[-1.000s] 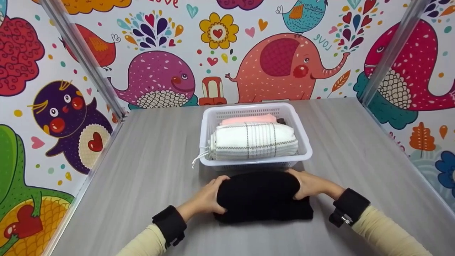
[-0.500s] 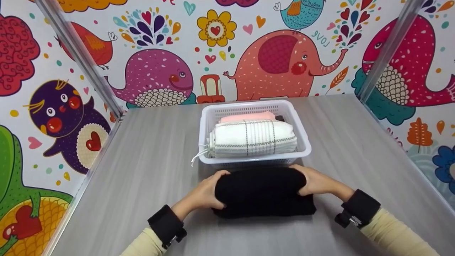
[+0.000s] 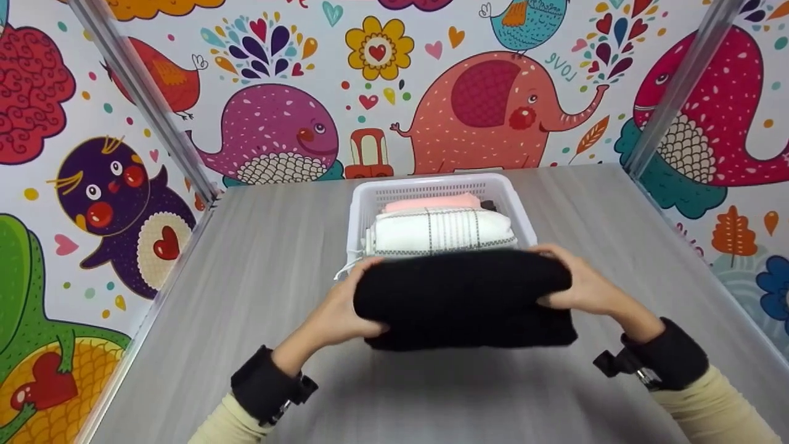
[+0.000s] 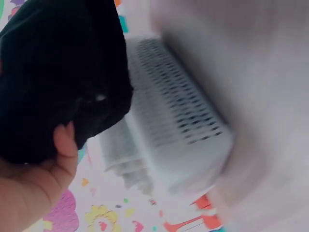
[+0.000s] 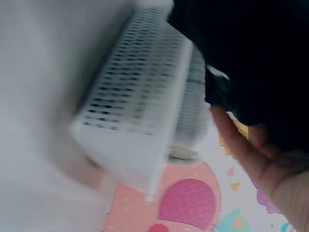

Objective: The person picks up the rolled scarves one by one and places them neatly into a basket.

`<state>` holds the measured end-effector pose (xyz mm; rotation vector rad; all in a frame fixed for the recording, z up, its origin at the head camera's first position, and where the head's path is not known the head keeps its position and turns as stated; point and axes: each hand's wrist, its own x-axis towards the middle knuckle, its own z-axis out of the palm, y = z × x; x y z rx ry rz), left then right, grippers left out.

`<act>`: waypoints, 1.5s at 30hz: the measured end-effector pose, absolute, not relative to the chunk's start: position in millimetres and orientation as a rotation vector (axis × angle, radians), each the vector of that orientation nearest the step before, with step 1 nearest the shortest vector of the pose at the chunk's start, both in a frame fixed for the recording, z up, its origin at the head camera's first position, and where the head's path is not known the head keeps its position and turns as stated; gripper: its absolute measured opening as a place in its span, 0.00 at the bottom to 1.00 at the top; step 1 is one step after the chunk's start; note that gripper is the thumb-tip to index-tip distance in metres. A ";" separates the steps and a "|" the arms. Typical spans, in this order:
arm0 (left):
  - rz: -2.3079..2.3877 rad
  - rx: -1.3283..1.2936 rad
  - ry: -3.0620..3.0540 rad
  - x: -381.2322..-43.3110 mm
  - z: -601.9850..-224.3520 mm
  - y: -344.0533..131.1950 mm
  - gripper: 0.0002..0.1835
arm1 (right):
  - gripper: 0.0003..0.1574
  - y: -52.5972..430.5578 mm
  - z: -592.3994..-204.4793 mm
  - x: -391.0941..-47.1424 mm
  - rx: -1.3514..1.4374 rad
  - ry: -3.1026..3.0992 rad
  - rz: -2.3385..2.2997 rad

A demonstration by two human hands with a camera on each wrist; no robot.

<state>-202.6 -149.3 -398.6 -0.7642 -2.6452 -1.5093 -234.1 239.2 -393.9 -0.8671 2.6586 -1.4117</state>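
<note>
A folded black cloth bundle [image 3: 462, 299] is raised above the table between both hands. My left hand [image 3: 336, 311] grips its left end, thumb in front and fingers behind. At the right end, my right hand [image 3: 585, 287] holds it the same way. The bundle overlaps the near rim of a white plastic basket [image 3: 355, 216] in the head view. Inside the basket lie a rolled white checked cloth [image 3: 400, 231] and a pink cloth [image 3: 431, 202] behind it. Both wrist views show the basket's slotted side [image 4: 178, 106] close by the bundle.
The basket stands on a grey wood-grain table [image 3: 277, 240]. White cords [image 3: 345, 269] hang over its left rim. Printed cartoon walls [image 3: 277, 132] with metal corner posts [image 3: 148, 105] enclose the table at the back and sides. A small dark item [image 3: 488, 205] lies beside the pink cloth.
Both hands have lifted the black bundle off the table and moved it up toward the basket, where it now covers the near rim. The basket and its contents stay put.
</note>
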 end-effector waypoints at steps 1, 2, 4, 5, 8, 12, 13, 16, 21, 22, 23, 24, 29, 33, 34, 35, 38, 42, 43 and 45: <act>-1.557 -0.746 -2.600 -205.1 -392.3 -149.1 0.50 | 0.40 238.4 -388.2 -235.4 -0.849 2.636 -1.516; -1.607 -0.729 -2.547 -208.2 -386.3 -148.7 0.50 | 0.39 237.3 -382.5 -237.6 -0.826 2.591 -1.640; -1.680 -0.693 -2.444 -216.5 -374.7 -146.7 0.48 | 0.38 232.8 -371.5 -243.4 -0.734 2.508 -1.883; -1.720 -0.680 -2.391 -221.7 -369.4 -145.3 0.47 | 0.37 230.3 -366.2 -247.0 -0.677 2.463 -1.991; -1.806 -0.646 -2.253 -241.4 -355.6 -139.3 0.46 | 0.33 222.0 -349.3 -261.0 -0.490 2.368 -2.230; -1.869 -0.581 -2.153 -273.7 -338.2 -132.0 0.46 | 0.29 211.3 -329.3 -287.5 -0.290 2.323 -2.322; -1.873 -0.567 -2.137 -282.9 -334.3 -130.5 0.45 | 0.31 208.5 -325.2 -295.9 -0.250 2.317 -2.331; -1.835 -0.509 -2.147 -309.4 -325.9 -127.4 0.44 | 0.37 200.9 -316.7 -323.1 -0.131 2.308 -2.350; -1.803 -0.383 -2.276 -346.9 -326.2 -127.2 0.43 | 0.43 191.8 -316.2 -367.3 -0.036 2.352 -2.329; -1.804 -0.357 -2.305 -353.4 -328.1 -128.3 0.43 | 0.44 190.1 -318.0 -375.1 -0.035 2.356 -2.321; -1.811 -0.336 -2.332 -359.7 -330.8 -129.8 0.43 | 0.46 188.7 -320.7 -381.6 -0.031 2.355 -2.306; -1.818 -0.319 -2.357 -365.3 -333.8 -131.4 0.43 | 0.46 187.3 -323.6 -387.1 -0.033 2.355 -2.292; -1.838 -0.266 -2.471 -385.5 -348.7 -134.7 0.46 | 0.47 183.5 -342.7 -406.4 -0.063 2.397 -2.222; -1.847 -0.218 -2.527 -390.7 -360.7 -135.2 0.46 | 0.50 182.0 -359.4 -414.3 -0.065 2.426 -2.108; -1.846 -0.198 -2.535 -391.5 -363.9 -135.6 0.45 | 0.51 181.4 -363.4 -415.4 -0.071 2.427 -2.085; -1.849 -0.178 -2.539 -391.6 -366.4 -136.0 0.44 | 0.51 180.8 -366.4 -415.4 -0.067 2.428 -2.053; -1.879 -0.131 -2.528 -383.9 -364.7 -135.3 0.42 | 0.54 179.4 -371.6 -413.6 -0.091 2.402 -1.993; -1.927 -0.112 -2.550 -367.7 -354.2 -132.7 0.41 | 0.58 178.0 -369.1 -406.0 -0.114 2.344 -1.899; -1.931 -0.118 -2.557 -368.4 -356.1 -133.0 0.40 | 0.58 177.4 -367.7 -403.5 -0.113 2.335 -1.868; -1.933 -0.141 -2.575 -380.3 -371.4 -136.7 0.42 | 0.59 175.5 -367.2 -399.7 -0.101 2.331 -1.798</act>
